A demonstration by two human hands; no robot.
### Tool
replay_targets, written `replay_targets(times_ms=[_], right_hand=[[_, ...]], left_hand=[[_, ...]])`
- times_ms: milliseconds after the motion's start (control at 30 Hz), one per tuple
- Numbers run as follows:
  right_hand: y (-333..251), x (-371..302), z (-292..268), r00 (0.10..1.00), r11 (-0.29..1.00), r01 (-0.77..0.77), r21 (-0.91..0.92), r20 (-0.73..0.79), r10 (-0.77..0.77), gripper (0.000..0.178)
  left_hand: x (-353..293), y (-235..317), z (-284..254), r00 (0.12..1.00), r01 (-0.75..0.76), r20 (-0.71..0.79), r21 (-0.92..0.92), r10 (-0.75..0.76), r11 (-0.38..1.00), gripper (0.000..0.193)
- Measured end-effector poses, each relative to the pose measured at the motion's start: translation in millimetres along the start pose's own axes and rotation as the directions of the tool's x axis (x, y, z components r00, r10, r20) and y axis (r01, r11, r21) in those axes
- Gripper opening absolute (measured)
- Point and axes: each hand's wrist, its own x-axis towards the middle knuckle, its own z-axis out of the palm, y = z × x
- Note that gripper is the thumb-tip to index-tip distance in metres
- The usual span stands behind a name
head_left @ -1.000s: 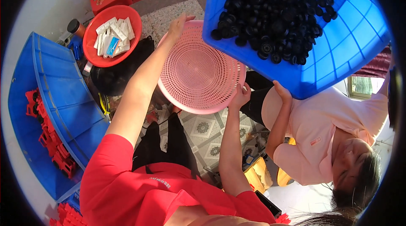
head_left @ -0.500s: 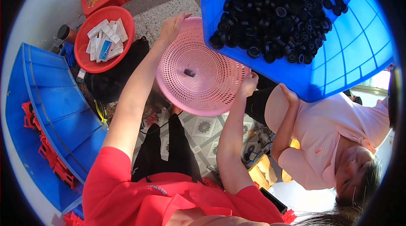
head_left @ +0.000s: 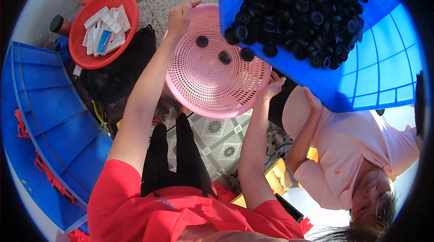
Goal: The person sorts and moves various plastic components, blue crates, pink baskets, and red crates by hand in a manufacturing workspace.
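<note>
- The left hand (head_left: 180,19) is clamped on the rim of the pink perforated basket (head_left: 194,77), between ten and eleven o'clock.
- The right hand (head_left: 270,90) is clamped on the same rim at about four o'clock; its fingers are partly hidden.
- The basket sits between the hands, above the patterned tile floor (head_left: 228,150), its open side facing the camera.
- Three blurred black wheels (head_left: 202,41) show over the basket: one toward eleven o'clock, one near the centre, one at about two, close beside the blue crate (head_left: 379,59). I cannot tell whether they touch the mesh.
- That crate leans in at the basket's two o'clock, its corner overlapping the rim in view, with a heap of black wheels (head_left: 300,20) inside.
- A co-worker's hand (head_left: 313,101) is against the crate's lower edge, near six o'clock.
- Between nine and ten o'clock from the basket, a red basin (head_left: 93,64) holds white packets (head_left: 110,20) and a blue-and-white packet (head_left: 103,41).
- Toward eight o'clock stands a ribbed blue bin (head_left: 56,117), with red toy trucks (head_left: 54,181) partly hidden along its wall.
</note>
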Motion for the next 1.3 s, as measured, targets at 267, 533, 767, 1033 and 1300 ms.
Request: replay_targets(times_ms=[267, 533, 767, 1033, 1300], right_hand=[[-5, -2, 0, 1.000, 1.000, -0.004, 0.022, -0.008, 0.004, 0.068], [-9, 4, -12, 0.991, 0.955, 0.134, 0.265, -0.026, -0.132, 0.067], [-35, 3, 38, 0.933, 0.742, 0.313, 0.594, -0.047, -0.356, 0.071], [-24, -4, 46, 0.901, 0.707, 0.386, 0.593, -0.078, -0.427, 0.077], [-25, -13, 48, 0.932, 0.752, 0.313, 0.580, -0.036, -0.361, 0.079]], left_hand=[[-2, -1, 1, 0.997, -0.049, 0.067, 0.146, 0.039, 0.988, 0.041], [-3, -2, 5, 0.998, -0.061, 0.028, 0.083, 0.059, 0.995, 0.044], [0, -3, 10, 0.997, -0.068, 0.046, 0.151, 0.062, 0.986, 0.045], [4, 4, 16, 0.986, 0.169, -0.015, 0.009, -0.168, 0.986, 0.046], [-6, 6, 37, 1.000, -0.001, 0.019, 0.123, -0.002, 0.992, 0.047]])
